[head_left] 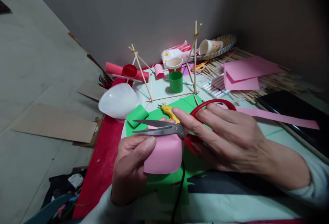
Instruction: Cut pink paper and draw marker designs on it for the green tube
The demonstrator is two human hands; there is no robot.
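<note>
My left hand [132,165] pinches a curved piece of pink paper [164,153] between thumb and fingers. My right hand [228,138] has its fingers through the red handles of a pair of scissors [164,128]. The scissor blades are slightly apart and lie across the top edge of the pink paper, pointing left. Behind the blades is a yellow glue gun [168,112] on green paper [185,107], with a dark cord [180,189] running toward me. A small rolled green piece [137,115] lies left of it.
A frame of thin sticks [195,59] stands at the back, around a green paper ring [175,82]. A white bowl-like object [118,100] sits at the left edge. Pink sheets [249,71], marker pens [216,86] and a dark device [295,111] lie to the right.
</note>
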